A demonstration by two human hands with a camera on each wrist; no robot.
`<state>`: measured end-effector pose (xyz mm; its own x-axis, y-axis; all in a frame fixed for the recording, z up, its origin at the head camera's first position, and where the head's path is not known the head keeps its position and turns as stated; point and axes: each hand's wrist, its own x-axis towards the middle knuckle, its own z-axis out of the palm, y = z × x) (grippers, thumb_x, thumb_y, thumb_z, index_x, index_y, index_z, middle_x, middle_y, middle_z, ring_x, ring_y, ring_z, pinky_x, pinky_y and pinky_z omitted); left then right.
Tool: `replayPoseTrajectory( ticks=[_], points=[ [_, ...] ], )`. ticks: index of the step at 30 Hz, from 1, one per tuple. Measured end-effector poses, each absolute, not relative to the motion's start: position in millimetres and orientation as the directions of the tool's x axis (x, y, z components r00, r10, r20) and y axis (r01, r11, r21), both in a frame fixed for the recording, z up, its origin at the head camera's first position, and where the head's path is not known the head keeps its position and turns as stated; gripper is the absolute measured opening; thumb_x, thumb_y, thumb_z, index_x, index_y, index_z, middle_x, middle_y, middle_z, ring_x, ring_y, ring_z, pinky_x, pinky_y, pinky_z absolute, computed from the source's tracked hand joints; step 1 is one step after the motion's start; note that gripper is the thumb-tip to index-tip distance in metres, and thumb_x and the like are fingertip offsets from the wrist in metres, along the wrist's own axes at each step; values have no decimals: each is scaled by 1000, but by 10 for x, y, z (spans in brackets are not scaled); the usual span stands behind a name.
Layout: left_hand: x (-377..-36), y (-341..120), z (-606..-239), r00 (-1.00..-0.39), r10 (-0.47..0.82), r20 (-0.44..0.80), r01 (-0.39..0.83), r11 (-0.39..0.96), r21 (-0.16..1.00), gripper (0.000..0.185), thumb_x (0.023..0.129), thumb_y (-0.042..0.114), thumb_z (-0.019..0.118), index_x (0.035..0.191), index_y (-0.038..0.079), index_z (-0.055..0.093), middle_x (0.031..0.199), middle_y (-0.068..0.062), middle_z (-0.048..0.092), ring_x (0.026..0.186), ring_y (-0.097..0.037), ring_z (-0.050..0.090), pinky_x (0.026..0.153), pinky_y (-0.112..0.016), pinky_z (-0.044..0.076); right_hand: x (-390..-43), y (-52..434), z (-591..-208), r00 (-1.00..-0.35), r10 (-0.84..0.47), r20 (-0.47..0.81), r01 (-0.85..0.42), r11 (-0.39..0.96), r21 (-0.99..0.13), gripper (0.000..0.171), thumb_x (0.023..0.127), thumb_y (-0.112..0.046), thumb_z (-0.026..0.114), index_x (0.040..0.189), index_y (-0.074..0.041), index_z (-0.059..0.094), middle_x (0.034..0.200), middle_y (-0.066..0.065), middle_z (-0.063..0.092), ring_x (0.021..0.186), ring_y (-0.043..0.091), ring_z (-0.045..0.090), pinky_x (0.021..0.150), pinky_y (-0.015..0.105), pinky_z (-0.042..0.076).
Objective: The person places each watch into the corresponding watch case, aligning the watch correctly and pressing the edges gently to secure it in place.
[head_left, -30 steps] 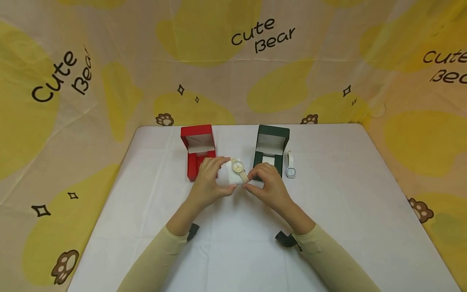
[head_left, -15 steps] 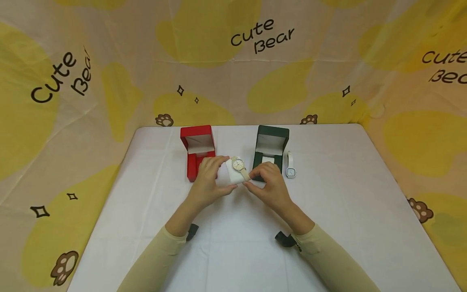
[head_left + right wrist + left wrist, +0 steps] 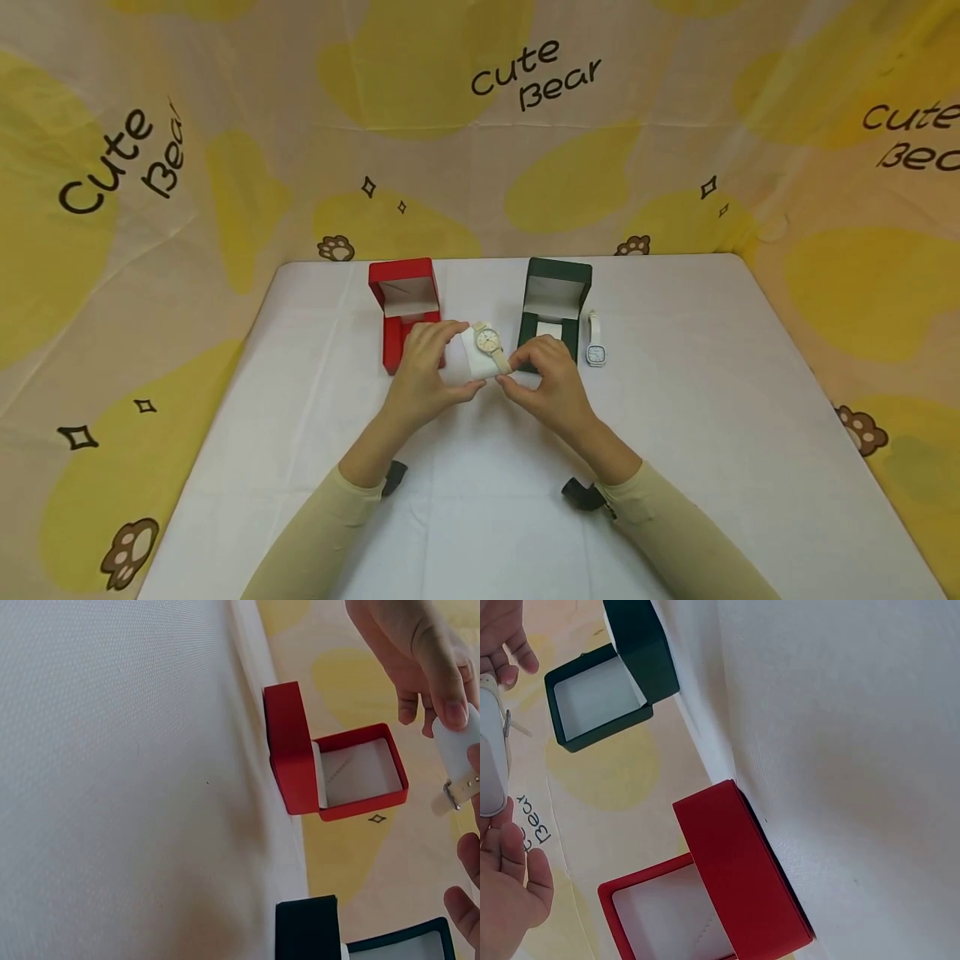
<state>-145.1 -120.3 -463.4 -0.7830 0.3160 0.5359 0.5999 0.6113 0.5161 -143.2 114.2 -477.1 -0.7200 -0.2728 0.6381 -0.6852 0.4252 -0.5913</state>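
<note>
Behind everything hangs a beige cloth backdrop [image 3: 225, 125] with yellow blobs, paw prints and "Cute Bear" lettering, and it wraps around a table covered in a plain white tablecloth [image 3: 712, 433].

Going left to right: an open red hinged watch box [image 3: 403, 310] with a pale lining stands near the back of the table. The person's left hand [image 3: 426, 379], coming out of a cream sleeve, is right in front of it, fingers and thumb curled round a small white cushion [image 3: 471, 360] and pinching it by its edges. A round-faced cream-strapped wristwatch [image 3: 489, 343] sits wrapped on that cushion, held up between the two boxes. The right hand [image 3: 551, 385] comes in from the other side with its thumb and fingers pinching the loose end of the strap. Just behind that hand is an open dark green hinged watch box [image 3: 557, 310], also pale inside. Just beside it on the cloth lies a square-faced white wristwatch [image 3: 596, 343], untouched.
</note>
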Motion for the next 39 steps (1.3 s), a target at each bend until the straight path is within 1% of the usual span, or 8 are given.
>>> replayPoseTrajectory(
  ticks=[8, 14, 20, 24, 26, 29, 34, 39],
  points=[
    [-1459, -1221, -4616, -769, 303, 563, 610, 612, 504, 84, 68, 25, 96, 140, 10, 55, 134, -7, 62, 118, -25, 49, 100, -44, 46, -1431, 1146, -4762, -709, -261, 655, -700, 373, -609, 26, 74, -11, 92, 92, -12, 72, 90, -1, 70, 96, 19, 60, 93, 37, 43],
    [-1470, -1250, -4625, -768, 282, 575, 605, 613, 507, 81, 69, 23, 96, 139, 8, 56, 131, -8, 63, 118, -26, 49, 99, -45, 45, -1417, 1127, -4778, -705, -252, 663, -707, 314, -633, 22, 78, -8, 89, 97, -13, 79, 93, -1, 75, 97, 20, 63, 92, 36, 45],
    [-1488, -1277, -4636, -788, 311, 531, 600, 582, 549, 82, 70, 22, 96, 142, 13, 55, 136, -6, 61, 121, -24, 48, 100, -46, 48, -1449, 1201, -4754, -701, -323, 635, -712, 281, -643, 24, 80, -7, 87, 102, -13, 80, 100, -1, 76, 107, 21, 64, 95, 33, 49],
    [-1491, -1281, -4605, -791, 377, 482, 610, 543, 577, 83, 72, 21, 95, 144, 16, 55, 140, -2, 59, 124, -20, 47, 98, -44, 50, -1529, 1320, -4699, -721, -392, 571, -686, 294, -665, 44, 77, -11, 90, 119, -11, 74, 120, 1, 71, 121, 22, 57, 102, 36, 47],
    [-1494, -1279, -4592, -779, 413, 472, 627, 523, 577, 83, 72, 20, 95, 145, 17, 55, 140, 0, 59, 124, -18, 46, 93, -40, 52, -1556, 1372, -4668, -736, -425, 527, -668, 329, -668, 62, 76, -16, 92, 133, -12, 67, 134, 2, 64, 130, 23, 51, 105, 41, 46],
    [-1497, -1269, -4596, -745, 466, 477, 666, 490, 562, 82, 72, 20, 95, 145, 15, 55, 140, -1, 59, 124, -18, 47, 94, -40, 50, -1582, 1432, -4637, -735, -480, 479, -662, 357, -659, 79, 75, -21, 92, 146, -16, 56, 146, 3, 56, 137, 25, 44, 110, 49, 41],
    [-1492, -1241, -4608, -691, 517, 505, 721, 446, 531, 82, 73, 19, 94, 144, 13, 55, 141, -2, 60, 124, -20, 49, 103, -44, 44, -1604, 1491, -4607, -675, -572, 466, -710, 332, -621, 84, 74, -19, 93, 148, -15, 53, 145, 4, 55, 137, 26, 42, 112, 51, 36],
    [-1484, -1224, -4612, -692, 513, 508, 721, 448, 528, 83, 72, 19, 94, 144, 14, 55, 141, -2, 60, 123, -20, 49, 101, -43, 44, -1615, 1512, -4612, -639, -603, 478, -746, 334, -576, 87, 73, -20, 94, 148, -13, 51, 145, 5, 54, 137, 27, 43, 112, 51, 33]
  ],
)
